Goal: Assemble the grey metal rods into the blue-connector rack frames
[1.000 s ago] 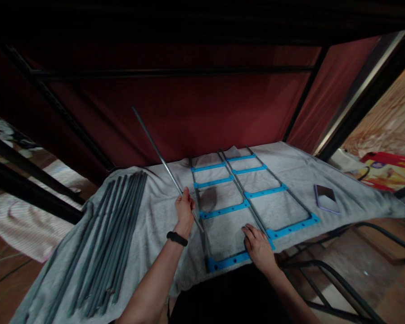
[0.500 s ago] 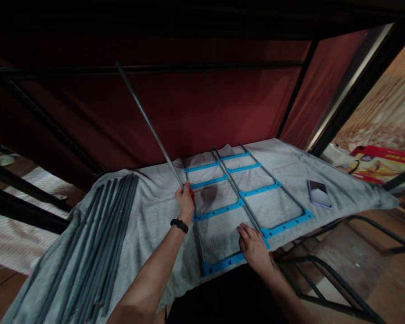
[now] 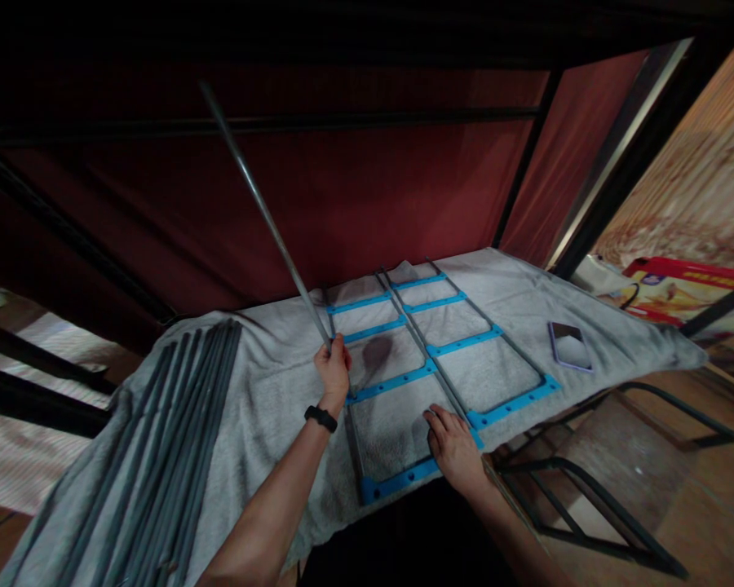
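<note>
My left hand (image 3: 333, 364) is closed round the lower end of a long grey metal tube (image 3: 254, 186), which slants up and to the left in the air. Beneath and to the right of that hand, a ladder-like frame of thin grey tubes and blue crosspieces (image 3: 391, 381) lies on grey cloth. My right hand (image 3: 456, 447) rests palm down over the near right corner of this frame, its fingers stretched out over the cloth and partly hiding the nearest blue crosspiece. Alongside to the right lies a second frame with blue crosspieces (image 3: 514, 405).
Several loose grey tubes (image 3: 180, 432) lie at the left on the grey cloth (image 3: 269, 399). A phone (image 3: 570, 346) lies at the right. Dark metal posts and a rail (image 3: 367, 122) stand before a red curtain (image 3: 404, 187). A metal-framed chair (image 3: 612, 465) is at the lower right.
The whole view has shifted slightly to the right, so things appear farther left. The tube in my left hand stands a little steeper. My right hand stays on the frame corner.
</note>
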`<action>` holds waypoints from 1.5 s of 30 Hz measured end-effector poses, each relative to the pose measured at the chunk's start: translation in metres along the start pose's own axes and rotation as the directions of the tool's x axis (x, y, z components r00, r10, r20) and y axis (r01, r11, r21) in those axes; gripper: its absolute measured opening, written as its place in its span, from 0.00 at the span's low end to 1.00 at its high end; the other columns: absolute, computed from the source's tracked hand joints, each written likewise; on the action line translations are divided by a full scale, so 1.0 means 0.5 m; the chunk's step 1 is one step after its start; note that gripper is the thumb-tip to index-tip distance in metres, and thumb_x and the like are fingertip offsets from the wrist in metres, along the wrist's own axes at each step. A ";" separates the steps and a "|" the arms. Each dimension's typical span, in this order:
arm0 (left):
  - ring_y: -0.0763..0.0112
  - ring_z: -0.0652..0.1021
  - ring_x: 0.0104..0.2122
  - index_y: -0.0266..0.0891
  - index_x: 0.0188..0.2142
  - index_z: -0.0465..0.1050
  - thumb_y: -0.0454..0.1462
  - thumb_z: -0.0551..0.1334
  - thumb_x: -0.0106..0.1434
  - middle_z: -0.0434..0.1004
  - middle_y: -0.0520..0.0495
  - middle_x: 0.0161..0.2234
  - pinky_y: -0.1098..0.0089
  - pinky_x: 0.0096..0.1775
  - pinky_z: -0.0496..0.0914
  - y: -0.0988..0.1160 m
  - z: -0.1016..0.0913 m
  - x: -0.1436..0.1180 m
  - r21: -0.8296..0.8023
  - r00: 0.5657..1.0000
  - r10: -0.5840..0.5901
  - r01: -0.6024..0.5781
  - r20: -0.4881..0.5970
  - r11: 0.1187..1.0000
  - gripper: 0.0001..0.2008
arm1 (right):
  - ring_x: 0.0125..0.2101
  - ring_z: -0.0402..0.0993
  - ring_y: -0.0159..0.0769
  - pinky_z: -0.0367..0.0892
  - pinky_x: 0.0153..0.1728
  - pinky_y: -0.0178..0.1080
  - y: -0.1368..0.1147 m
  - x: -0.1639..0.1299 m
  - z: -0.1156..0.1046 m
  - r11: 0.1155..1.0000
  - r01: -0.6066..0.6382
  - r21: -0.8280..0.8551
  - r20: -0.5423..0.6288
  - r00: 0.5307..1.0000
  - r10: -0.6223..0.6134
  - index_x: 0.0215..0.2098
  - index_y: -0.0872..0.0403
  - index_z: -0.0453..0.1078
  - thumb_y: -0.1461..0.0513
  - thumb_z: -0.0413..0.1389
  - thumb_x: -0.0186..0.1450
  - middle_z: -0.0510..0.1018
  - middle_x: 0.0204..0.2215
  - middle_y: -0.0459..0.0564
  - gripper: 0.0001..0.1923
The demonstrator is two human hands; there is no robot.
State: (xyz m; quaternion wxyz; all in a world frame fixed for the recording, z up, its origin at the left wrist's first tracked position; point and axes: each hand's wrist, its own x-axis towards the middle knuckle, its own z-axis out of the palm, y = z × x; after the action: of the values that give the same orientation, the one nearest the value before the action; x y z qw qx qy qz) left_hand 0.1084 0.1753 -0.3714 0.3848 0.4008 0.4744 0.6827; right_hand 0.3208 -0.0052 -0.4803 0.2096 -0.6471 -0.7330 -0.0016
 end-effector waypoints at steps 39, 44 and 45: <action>0.79 0.58 0.14 0.43 0.21 0.55 0.41 0.60 0.57 0.51 0.60 0.15 0.73 0.19 0.55 -0.016 0.230 -0.056 -0.318 0.978 -0.079 0.139 0.194 0.938 0.14 | 0.52 0.68 0.44 0.64 0.53 0.46 -0.013 0.010 -0.008 0.998 -0.044 0.051 -0.020 0.999 0.045 0.56 0.51 0.68 0.68 0.49 0.66 0.72 0.54 0.54 0.22; 0.79 0.58 0.15 0.44 0.20 0.54 0.42 0.60 0.56 0.51 0.60 0.15 0.73 0.20 0.55 -0.049 0.287 -0.075 -0.287 0.959 -0.102 0.179 0.263 0.941 0.16 | 0.51 0.68 0.44 0.63 0.54 0.47 -0.017 0.013 -0.013 0.995 -0.057 0.077 -0.031 0.998 0.059 0.55 0.51 0.68 0.68 0.51 0.65 0.72 0.54 0.54 0.20; 0.79 0.58 0.15 0.43 0.20 0.54 0.43 0.60 0.56 0.51 0.60 0.15 0.73 0.20 0.56 -0.054 0.294 -0.079 -0.272 0.957 -0.108 0.183 0.269 0.945 0.16 | 0.51 0.68 0.44 0.63 0.54 0.47 -0.018 0.014 -0.014 0.995 -0.061 0.082 -0.033 0.997 0.063 0.55 0.51 0.69 0.68 0.51 0.66 0.72 0.54 0.54 0.20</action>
State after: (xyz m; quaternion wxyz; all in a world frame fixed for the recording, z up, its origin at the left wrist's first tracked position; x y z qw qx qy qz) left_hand 0.2614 0.1965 -0.3710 0.5464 0.3858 0.3439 0.6591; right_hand 0.3140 -0.0020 -0.4696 0.2485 -0.6605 -0.7082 0.0232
